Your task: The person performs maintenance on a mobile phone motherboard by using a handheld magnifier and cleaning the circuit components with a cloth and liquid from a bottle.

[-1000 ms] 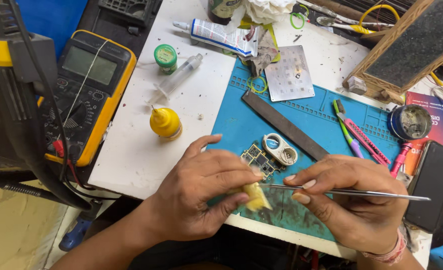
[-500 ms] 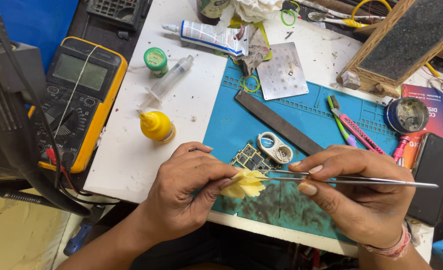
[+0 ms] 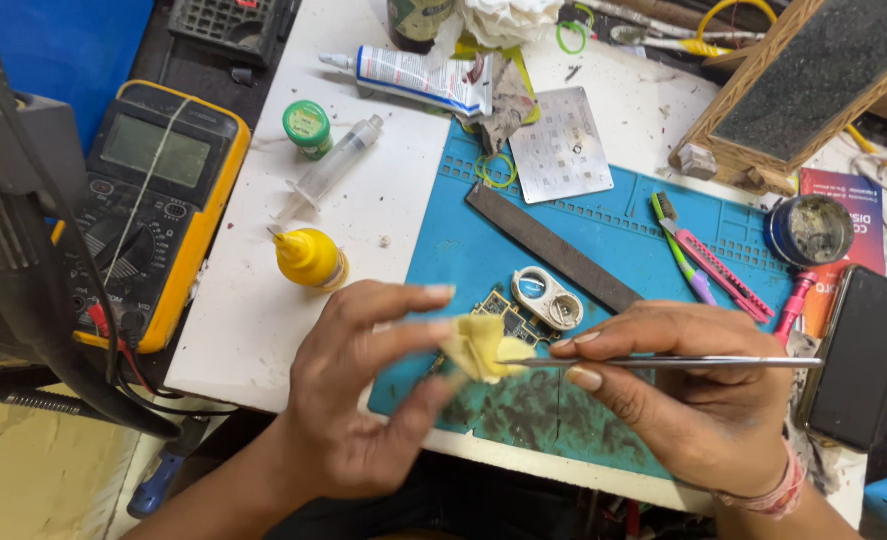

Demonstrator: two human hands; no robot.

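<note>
Head view: tweezers [image 3: 663, 362] lying horizontal, tips pointing left into yellow cloth [image 3: 480, 347], above blue mat [image 3: 613, 250]. Right hand [image 3: 698, 400] pinching tweezers near tips. Left hand [image 3: 363, 390] pinching cloth, fingers partly spread.

My left hand [image 3: 363, 400] and my right hand [image 3: 703, 400] meet over the near edge of the work mat [image 3: 603, 250], the wad of cloth [image 3: 478, 345] pinched in the left touching the tip of the tweezers [image 3: 663, 362] that lie across the right. Just behind the cloth on the mat sit a small circuit board [image 3: 513, 318] and a metal bracket [image 3: 546, 298], with a flat file [image 3: 548, 247] slanting behind them and a stencil plate [image 3: 561, 147] farther back. Left of the mat stand a dropper bottle [image 3: 308, 257], a syringe [image 3: 333, 168] and, beyond the table's edge, a multimeter [image 3: 148, 200], while a phone [image 3: 856, 355] lies at my far right.
</note>
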